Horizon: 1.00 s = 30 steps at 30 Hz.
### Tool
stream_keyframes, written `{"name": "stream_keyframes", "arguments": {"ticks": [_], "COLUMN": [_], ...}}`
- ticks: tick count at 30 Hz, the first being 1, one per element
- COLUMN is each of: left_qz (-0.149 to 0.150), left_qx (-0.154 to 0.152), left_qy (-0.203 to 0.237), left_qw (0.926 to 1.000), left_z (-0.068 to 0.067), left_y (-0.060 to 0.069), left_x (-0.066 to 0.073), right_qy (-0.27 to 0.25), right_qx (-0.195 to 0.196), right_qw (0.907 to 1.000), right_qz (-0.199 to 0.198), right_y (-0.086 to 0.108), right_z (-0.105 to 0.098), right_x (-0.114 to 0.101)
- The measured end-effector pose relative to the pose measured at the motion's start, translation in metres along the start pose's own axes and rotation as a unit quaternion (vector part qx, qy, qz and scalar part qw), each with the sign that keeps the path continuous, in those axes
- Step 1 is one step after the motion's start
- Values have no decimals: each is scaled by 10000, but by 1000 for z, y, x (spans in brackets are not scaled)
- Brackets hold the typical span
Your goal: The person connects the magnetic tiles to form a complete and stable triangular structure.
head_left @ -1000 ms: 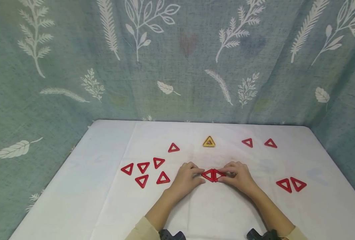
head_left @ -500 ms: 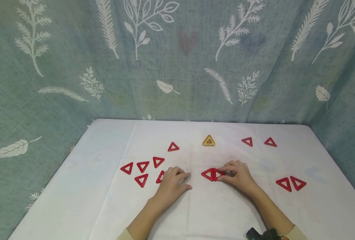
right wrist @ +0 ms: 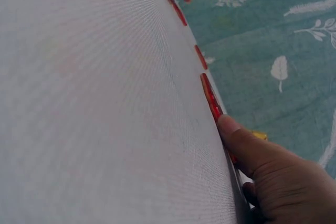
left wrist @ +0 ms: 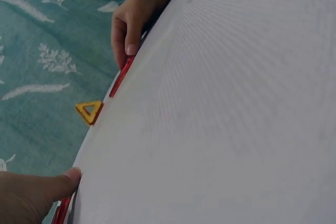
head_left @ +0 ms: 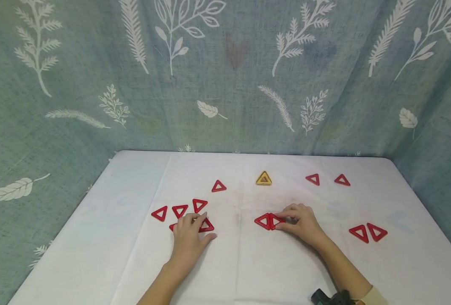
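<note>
In the head view, two red triangle frames (head_left: 268,221) lie edge to edge at mid-table. My right hand (head_left: 302,222) pinches the right one between thumb and fingers; the right wrist view shows its thumb on a red edge (right wrist: 212,98). Over the left cluster, my left hand (head_left: 187,239) is spread, thumb apart from the fingers. It covers most of one red triangle (head_left: 171,227) and part of another (head_left: 207,229). Whether its fingertips touch either cannot be told.
Three red triangles lie beyond my left hand, with another red one (head_left: 219,189) farther back. A yellow triangle (head_left: 264,184) stands out at the back middle. Two red ones (head_left: 342,184) are back right, two more (head_left: 366,234) at right. A patterned curtain (head_left: 233,84) surrounds the table.
My left hand has let go of the left triangle of the middle pair and moved left over the cluster. My right hand has stayed on the right triangle.
</note>
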<state>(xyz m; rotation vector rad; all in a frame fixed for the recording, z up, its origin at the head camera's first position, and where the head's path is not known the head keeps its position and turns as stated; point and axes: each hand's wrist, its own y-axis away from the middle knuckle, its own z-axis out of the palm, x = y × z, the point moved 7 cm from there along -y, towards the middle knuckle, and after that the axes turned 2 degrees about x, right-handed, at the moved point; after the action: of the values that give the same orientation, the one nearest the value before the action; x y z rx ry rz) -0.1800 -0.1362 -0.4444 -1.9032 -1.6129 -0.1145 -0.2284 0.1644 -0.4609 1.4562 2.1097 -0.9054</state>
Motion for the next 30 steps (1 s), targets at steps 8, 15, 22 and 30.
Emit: {"name": "stream_keyframes", "arguments": {"ticks": [8,15,22,30], "left_qz": [-242,-290,-187,-140], "left_qx": [-51,-210,-188,-330], "left_qy": [-404,-367,-32,137], "left_qw": [9989,9987,9996,9993], "left_z": [-5,-5,-7,-1], "left_y": [2,1,0,-4], "left_x": [-10,-11,-2,3], "right_qy": [-3,-58,-78,-97], "right_qx": [-33,-26,-26,-66], "right_qw": [10000,10000,10000,9999], "right_qz": [63,71,36,47], "right_y": [0,0,-1,-1], "right_z": [0,0,0,-1], "right_x": [0,1,-1,-2]}}
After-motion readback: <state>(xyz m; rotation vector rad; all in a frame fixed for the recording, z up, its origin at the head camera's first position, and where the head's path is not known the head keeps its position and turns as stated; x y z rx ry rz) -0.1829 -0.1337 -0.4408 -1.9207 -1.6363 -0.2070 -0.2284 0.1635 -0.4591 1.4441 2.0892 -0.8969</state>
